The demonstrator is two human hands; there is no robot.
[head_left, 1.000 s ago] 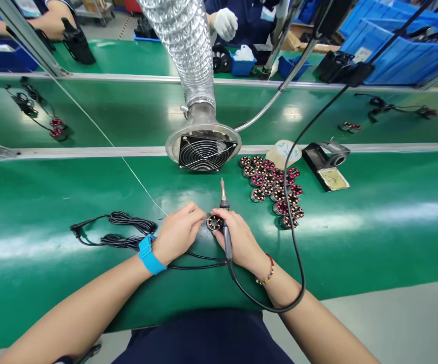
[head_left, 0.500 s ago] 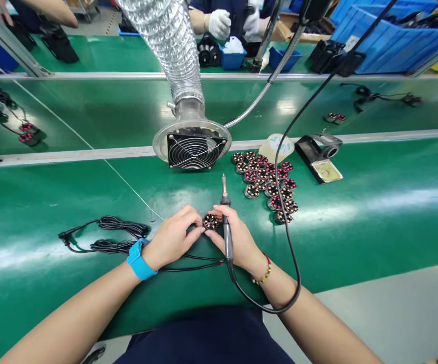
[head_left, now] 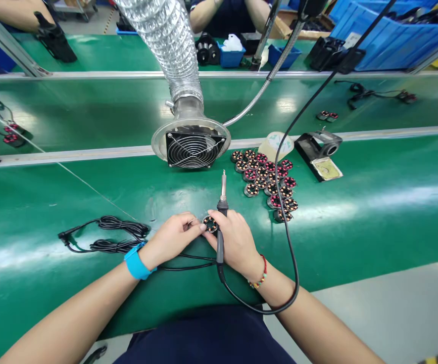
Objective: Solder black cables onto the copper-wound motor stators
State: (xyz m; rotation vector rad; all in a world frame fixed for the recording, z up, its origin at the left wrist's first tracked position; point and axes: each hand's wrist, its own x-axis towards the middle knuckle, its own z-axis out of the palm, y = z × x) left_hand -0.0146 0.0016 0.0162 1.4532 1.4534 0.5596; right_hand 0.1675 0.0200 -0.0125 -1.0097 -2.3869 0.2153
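My right hand (head_left: 238, 242) is closed around a soldering iron (head_left: 221, 237), whose bare metal tip points up and away from me. A small round motor stator (head_left: 209, 224) with copper dots around its ring sits between both hands, and the right fingers also support it. My left hand (head_left: 175, 237) is closed in a pinch on thin solder wire (head_left: 90, 183), which runs in from the upper left. Its fingertips touch the stator's left edge. Below the hands lie two black leads of a coiled cable (head_left: 122, 235); the ends near the iron are hidden.
Several similar stators (head_left: 262, 177) are grouped at the right, with the iron's black cord (head_left: 289, 237) hanging across them. Behind them stands a soldering iron stand (head_left: 319, 151) with a sponge. A fume extractor fan (head_left: 196, 150) hangs ahead. Across the bench, a person's forearms (head_left: 256, 14) show.
The stator has turned between my fingers, and the iron has shifted slightly left and stands more upright. The solder wire has swung left and lower. Across the bench, the gloved hands have moved out of view.
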